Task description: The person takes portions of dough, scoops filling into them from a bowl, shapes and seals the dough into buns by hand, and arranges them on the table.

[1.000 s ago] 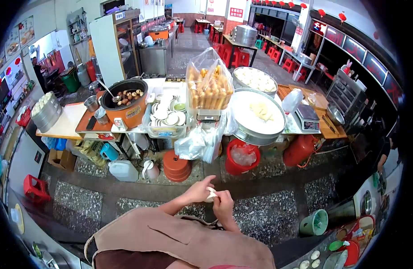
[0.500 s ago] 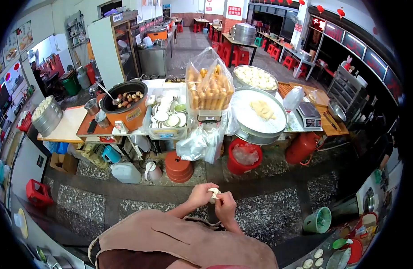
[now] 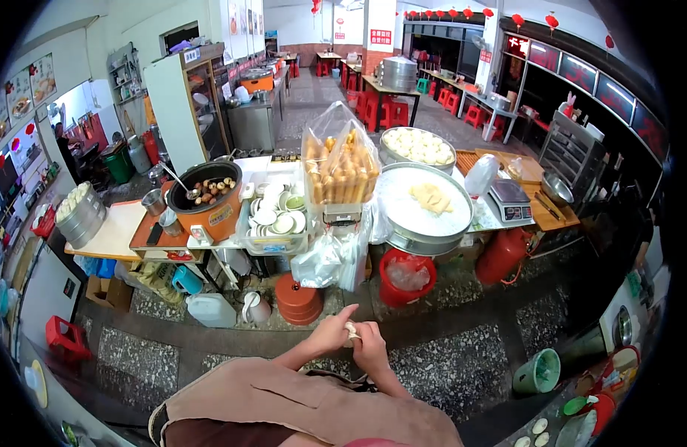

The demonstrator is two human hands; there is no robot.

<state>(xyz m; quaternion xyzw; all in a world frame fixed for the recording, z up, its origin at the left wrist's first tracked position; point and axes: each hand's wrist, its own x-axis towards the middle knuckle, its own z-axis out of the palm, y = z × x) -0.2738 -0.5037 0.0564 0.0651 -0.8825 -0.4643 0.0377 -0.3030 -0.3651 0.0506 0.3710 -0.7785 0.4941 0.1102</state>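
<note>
A small pale bun of dough [image 3: 350, 332] is held between my two hands in front of my brown apron [image 3: 276, 391]. My left hand [image 3: 331, 333] curls round its left side with the thumb pointing up. On the right side, the fingers of my right hand [image 3: 370, 349] are closed against the dough's gathered edge. Much of the dough is hidden by my fingers. At the lower right, several round pale buns [image 3: 540, 426] lie on a surface near me.
Ahead stands a counter with a dark pot of eggs [image 3: 203, 190], a tub of dishes [image 3: 275, 216], bagged fried dough sticks [image 3: 342, 175], a round steamer [image 3: 425, 235] with a flattened dough piece, and a scale [image 3: 510, 200]. A red bucket [image 3: 407, 292] and green bin [image 3: 537, 370] stand on the floor.
My left thumb has lifted off the dough and points up. Both hands have shifted slightly, covering more of the dough. The view has tilted and turned a little.
</note>
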